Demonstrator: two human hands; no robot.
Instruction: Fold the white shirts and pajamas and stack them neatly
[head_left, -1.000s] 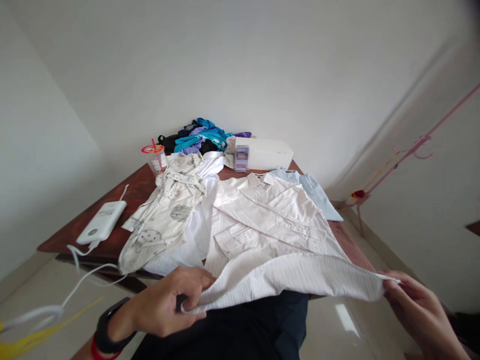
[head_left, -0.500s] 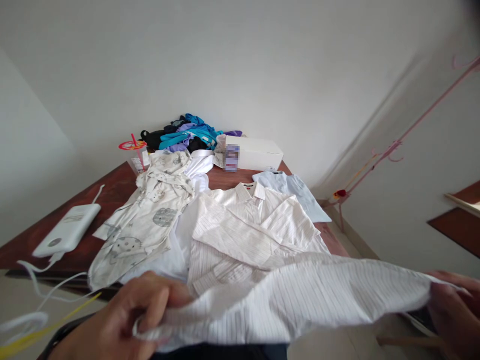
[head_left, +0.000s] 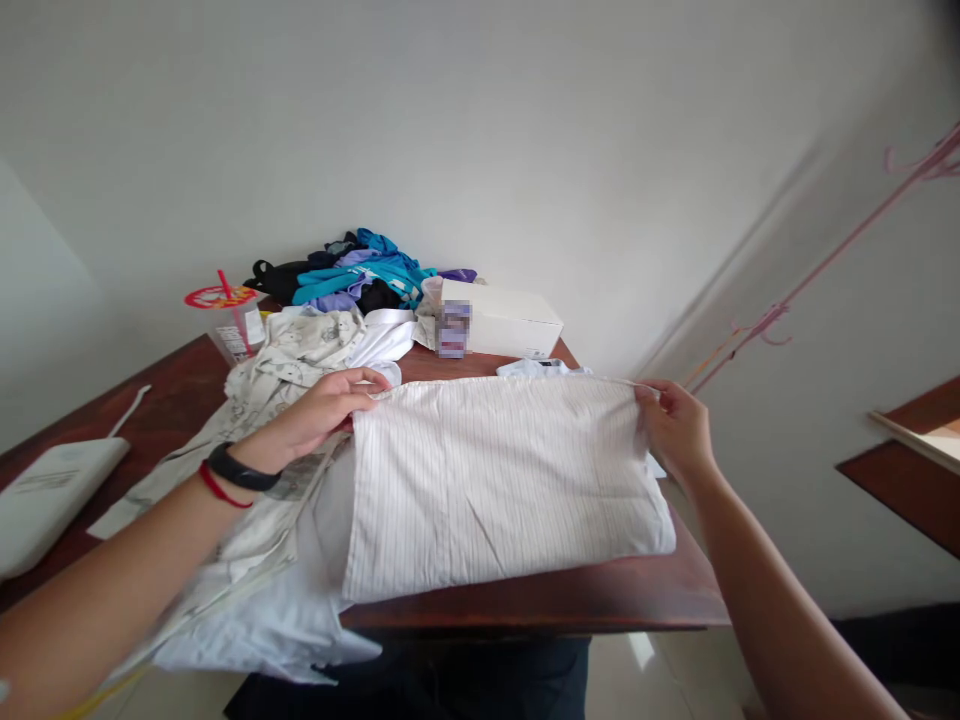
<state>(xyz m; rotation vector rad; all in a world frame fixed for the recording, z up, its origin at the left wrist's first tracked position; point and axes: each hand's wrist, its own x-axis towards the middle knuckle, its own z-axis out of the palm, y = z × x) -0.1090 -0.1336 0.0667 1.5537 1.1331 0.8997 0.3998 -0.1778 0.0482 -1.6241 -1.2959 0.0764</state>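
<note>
The hem that hung off the near edge a second ago is now carried up and over, so the striped shirt (head_left: 502, 480) lies doubled on the brown table (head_left: 525, 600) and the fold looks all but made. The left hand (head_left: 322, 415) pinches the far left corner, fingers closed on the cloth. The right hand (head_left: 679, 430) grips the far right corner the same way. A printed shirt (head_left: 285, 360) lies just beside.
</note>
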